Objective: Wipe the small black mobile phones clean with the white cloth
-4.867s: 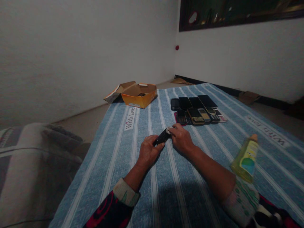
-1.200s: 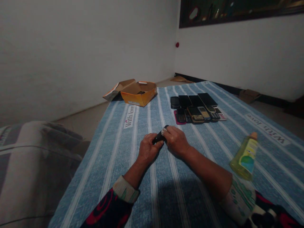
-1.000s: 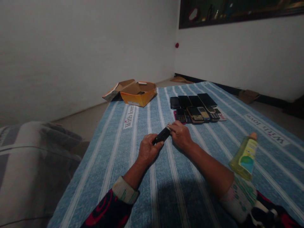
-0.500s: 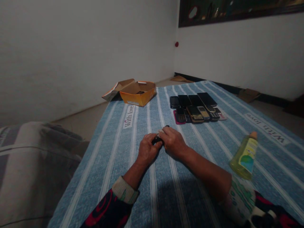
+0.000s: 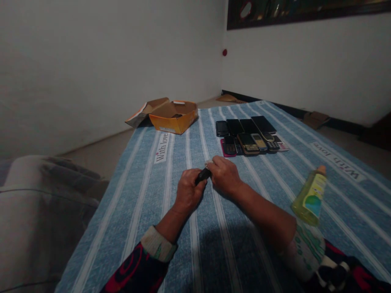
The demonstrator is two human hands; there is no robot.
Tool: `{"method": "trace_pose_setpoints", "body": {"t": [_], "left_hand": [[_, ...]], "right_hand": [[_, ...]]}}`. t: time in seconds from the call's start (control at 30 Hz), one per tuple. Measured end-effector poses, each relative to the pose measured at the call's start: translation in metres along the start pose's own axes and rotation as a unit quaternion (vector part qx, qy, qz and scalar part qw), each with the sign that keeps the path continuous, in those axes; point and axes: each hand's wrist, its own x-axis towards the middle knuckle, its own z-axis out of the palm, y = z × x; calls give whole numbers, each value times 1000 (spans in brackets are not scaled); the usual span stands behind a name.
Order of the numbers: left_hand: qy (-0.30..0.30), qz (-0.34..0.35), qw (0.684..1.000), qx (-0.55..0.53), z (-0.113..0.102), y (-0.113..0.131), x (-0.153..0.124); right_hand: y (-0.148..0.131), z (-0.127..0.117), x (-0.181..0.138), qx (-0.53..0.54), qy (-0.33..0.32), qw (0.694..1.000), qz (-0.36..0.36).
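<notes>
A small black mobile phone (image 5: 203, 175), partly covered by fingers, is held between my two hands above the striped tablecloth. My left hand (image 5: 188, 190) is closed round its near left end. My right hand (image 5: 226, 176) is closed over the far end, pinching a small white wad, like tissue (image 5: 209, 163), against the phone. Most of the wad is hidden by the fingers. Beyond my hands, several phones (image 5: 249, 142) lie side by side in two rows on the cloth.
An open orange cardboard box (image 5: 171, 123) stands at the table's far left, its flap folded out. To the right, a bottle of yellow-green liquid (image 5: 310, 199) with an orange cap lies tilted on the tablecloth (image 5: 146, 191). A cloth-covered seat (image 5: 45, 211) is at the left.
My right hand has shifted along the black phone, so more of its dark body shows between my hands. The white wad has moved with the right fingers. The view has shifted slightly.
</notes>
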Motion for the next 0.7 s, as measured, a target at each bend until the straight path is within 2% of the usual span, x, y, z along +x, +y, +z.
{"method": "trace_pose_setpoints", "body": {"t": [0.07,0.13,0.3,0.37,0.6,0.7], "left_hand": [[0,9,1000,4,0,1,-1],[4,7,1000,8,0,1,-1],[3,-19,1000,11,0,0,1],[7,-26,1000,6,0,0,2],[13,-24,1000,8,3,-2,4],[15,-19,1000,18,3,-4,6]], "right_hand": [[5,-2,3,-17,-8,999,42],[5,-4,3,-16,-13,999,50],[-17,-2,-6,31,-6,998,-58],[-19,-1,-6,35,-7,997,-75],[13,-8,5,-1,-35,999,33],[8,-14,3,6,-56,998,-9]]}}
